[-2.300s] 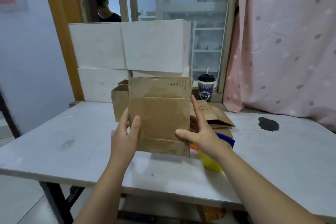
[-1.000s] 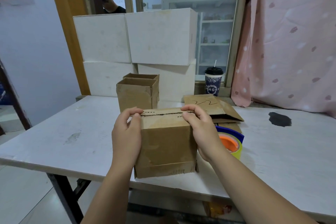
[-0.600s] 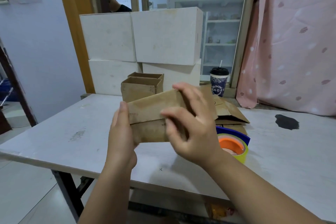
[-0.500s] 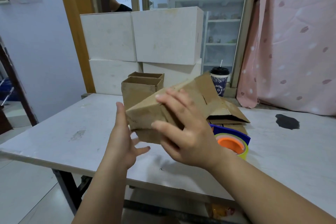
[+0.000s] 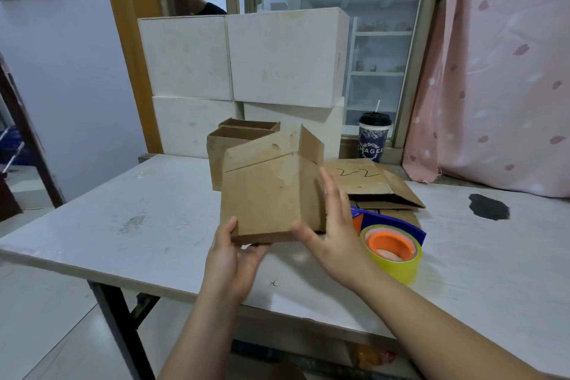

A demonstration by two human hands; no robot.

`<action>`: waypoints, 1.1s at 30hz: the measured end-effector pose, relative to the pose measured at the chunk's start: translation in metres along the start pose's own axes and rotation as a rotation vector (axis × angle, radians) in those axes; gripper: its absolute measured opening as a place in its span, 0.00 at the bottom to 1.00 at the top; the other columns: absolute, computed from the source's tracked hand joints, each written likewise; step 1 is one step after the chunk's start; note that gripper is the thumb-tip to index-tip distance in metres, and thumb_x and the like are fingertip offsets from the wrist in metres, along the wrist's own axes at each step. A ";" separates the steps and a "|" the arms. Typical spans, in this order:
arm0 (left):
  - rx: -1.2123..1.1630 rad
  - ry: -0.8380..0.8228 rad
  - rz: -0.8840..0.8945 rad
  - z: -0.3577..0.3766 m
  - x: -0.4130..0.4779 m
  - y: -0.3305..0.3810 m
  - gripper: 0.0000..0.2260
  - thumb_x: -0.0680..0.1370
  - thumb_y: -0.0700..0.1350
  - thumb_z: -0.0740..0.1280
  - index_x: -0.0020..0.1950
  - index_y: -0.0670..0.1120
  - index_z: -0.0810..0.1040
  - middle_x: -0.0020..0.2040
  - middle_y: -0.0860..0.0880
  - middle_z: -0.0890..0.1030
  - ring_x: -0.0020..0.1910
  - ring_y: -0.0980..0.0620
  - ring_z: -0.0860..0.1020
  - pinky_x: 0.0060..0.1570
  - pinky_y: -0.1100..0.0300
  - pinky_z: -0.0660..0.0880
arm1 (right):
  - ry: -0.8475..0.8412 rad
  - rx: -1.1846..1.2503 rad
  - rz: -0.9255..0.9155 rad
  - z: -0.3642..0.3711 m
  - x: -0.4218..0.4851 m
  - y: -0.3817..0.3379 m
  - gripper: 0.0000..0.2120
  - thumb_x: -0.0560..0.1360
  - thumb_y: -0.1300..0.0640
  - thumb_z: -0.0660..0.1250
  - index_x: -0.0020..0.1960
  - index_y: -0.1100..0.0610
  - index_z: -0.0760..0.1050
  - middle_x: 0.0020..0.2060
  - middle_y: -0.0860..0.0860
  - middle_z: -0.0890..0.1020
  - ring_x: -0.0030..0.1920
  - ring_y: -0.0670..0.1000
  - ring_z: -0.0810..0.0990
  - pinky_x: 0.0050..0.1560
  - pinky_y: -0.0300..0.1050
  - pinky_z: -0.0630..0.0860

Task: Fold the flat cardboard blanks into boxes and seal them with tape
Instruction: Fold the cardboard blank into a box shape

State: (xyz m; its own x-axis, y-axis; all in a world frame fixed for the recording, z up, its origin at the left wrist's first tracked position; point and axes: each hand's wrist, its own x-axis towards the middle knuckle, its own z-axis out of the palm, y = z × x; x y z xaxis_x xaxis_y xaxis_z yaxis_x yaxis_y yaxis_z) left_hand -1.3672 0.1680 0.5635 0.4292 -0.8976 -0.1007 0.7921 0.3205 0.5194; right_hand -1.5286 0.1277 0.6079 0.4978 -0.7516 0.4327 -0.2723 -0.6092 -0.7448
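A small brown cardboard box [image 5: 262, 191] is held above the table, its top flaps standing up. My left hand [image 5: 231, 251] grips its lower left corner from below, thumb on the front face. My right hand [image 5: 334, 233] lies flat against the box's right side with straight fingers, thumb under the bottom edge. A yellow tape roll with an orange core in a blue dispenser [image 5: 390, 248] lies on the table just right of my right hand. Flat cardboard blanks [image 5: 370, 185], the top one marked "2-2", are stacked behind it.
Two open folded boxes [image 5: 222, 145] stand behind the held one. Large white boxes [image 5: 246, 65] are stacked at the table's back edge. A lidded cup with a straw [image 5: 373, 140] stands on the sill. A dark stain [image 5: 489, 207] marks the white table [image 5: 123, 225]. A pink curtain [image 5: 499, 71] hangs right.
The box stood on the table with both hands pressing its top seam. It has since been lifted and turned over, and now its flaps point up.
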 end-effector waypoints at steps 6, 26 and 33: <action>0.083 -0.075 0.006 -0.020 0.003 -0.002 0.22 0.74 0.38 0.58 0.69 0.37 0.66 0.65 0.38 0.75 0.64 0.38 0.73 0.63 0.42 0.69 | 0.068 0.258 0.183 0.002 0.011 0.007 0.47 0.69 0.36 0.70 0.76 0.37 0.43 0.75 0.46 0.61 0.73 0.48 0.62 0.72 0.54 0.63; 1.223 -0.073 0.832 0.020 -0.020 0.040 0.13 0.75 0.60 0.57 0.50 0.60 0.79 0.54 0.63 0.77 0.56 0.67 0.73 0.50 0.72 0.70 | -0.251 0.075 0.084 -0.014 -0.012 0.040 0.57 0.64 0.45 0.76 0.67 0.24 0.31 0.77 0.45 0.57 0.76 0.48 0.58 0.74 0.57 0.60; 1.451 0.013 0.948 0.022 -0.014 0.042 0.14 0.79 0.50 0.62 0.34 0.47 0.75 0.51 0.60 0.73 0.52 0.69 0.70 0.44 0.71 0.66 | -0.047 0.181 0.070 -0.030 0.004 0.014 0.18 0.65 0.33 0.64 0.52 0.36 0.68 0.59 0.33 0.66 0.61 0.27 0.64 0.55 0.23 0.65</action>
State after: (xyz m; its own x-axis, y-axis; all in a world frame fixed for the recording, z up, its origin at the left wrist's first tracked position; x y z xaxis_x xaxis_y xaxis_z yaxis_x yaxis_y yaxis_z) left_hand -1.3491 0.1874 0.6057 0.4860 -0.5691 0.6632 -0.7171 0.1741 0.6749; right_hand -1.5555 0.1085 0.6143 0.5222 -0.7753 0.3553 -0.1573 -0.4970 -0.8533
